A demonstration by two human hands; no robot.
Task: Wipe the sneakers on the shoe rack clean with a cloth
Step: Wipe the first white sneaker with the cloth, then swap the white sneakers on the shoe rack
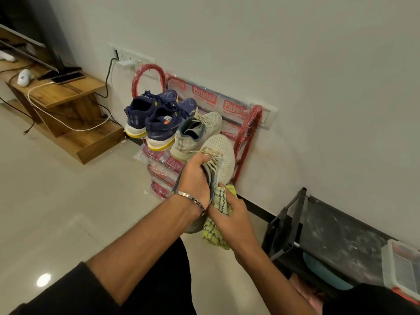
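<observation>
My left hand (195, 178) grips a white mesh sneaker (221, 155) by its tongue and laces, toe pointing away, held in front of the red shoe rack (248, 130). My right hand (234, 212) holds a yellow-green checked cloth (212, 234) pressed against the sneaker's heel side. Its matching white sneaker (195, 135) sits on the rack's top shelf, and a pair of navy sneakers with yellow soles (156, 114) stands to its left.
A black low rack (302, 226) with a teal item and a plastic box (400, 267) stands at the right against the wall. A wooden TV unit (68, 92) with cables and a phone is at the left. Glossy tiled floor spreads below.
</observation>
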